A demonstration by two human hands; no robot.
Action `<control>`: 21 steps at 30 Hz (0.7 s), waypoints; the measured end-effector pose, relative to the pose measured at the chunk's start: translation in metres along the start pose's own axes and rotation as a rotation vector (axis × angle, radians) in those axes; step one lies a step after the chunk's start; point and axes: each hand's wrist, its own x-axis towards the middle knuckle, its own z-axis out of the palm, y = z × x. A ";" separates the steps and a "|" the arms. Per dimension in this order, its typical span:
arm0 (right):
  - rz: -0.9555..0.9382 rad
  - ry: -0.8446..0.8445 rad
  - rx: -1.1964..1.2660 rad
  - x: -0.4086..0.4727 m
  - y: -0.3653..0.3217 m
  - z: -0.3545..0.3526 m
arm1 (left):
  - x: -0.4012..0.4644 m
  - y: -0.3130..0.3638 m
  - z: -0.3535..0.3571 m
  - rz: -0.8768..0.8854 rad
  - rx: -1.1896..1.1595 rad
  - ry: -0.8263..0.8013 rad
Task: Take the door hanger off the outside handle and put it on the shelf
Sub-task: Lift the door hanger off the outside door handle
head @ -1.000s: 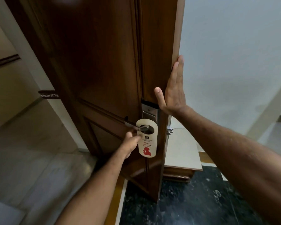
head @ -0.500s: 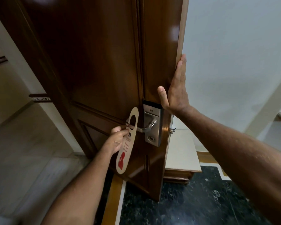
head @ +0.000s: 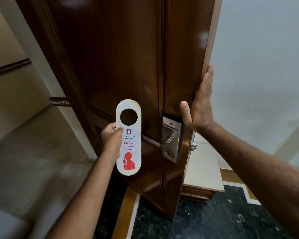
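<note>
The door hanger (head: 129,140) has come off the handle (head: 156,141) since half a second ago and now faces the camera upright, pinched at its left edge by the left hand (head: 111,139). The right hand (head: 199,107), fingers flat and holding nothing, presses the door (head: 110,57) edge.

We see a dark wooden door (head: 110,66) ajar, its steel lock plate (head: 172,144) gleaming, above black marble flooring (head: 205,219) and a low cream-topped cabinet (head: 204,168).
</note>
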 end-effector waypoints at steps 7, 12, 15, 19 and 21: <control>-0.033 -0.033 0.044 -0.011 -0.045 0.000 | -0.028 0.044 -0.025 0.114 -0.115 0.060; -0.074 -0.015 0.135 -0.029 -0.091 0.007 | -0.049 0.061 -0.062 0.234 -0.180 0.141; -0.116 0.020 0.239 -0.038 -0.127 0.014 | -0.065 0.068 -0.088 0.296 -0.191 0.201; -0.180 0.018 0.409 -0.050 -0.176 0.027 | -0.087 0.078 -0.126 0.367 -0.191 0.293; -0.199 0.004 0.517 -0.054 -0.203 0.034 | -0.100 0.081 -0.149 0.403 -0.200 0.361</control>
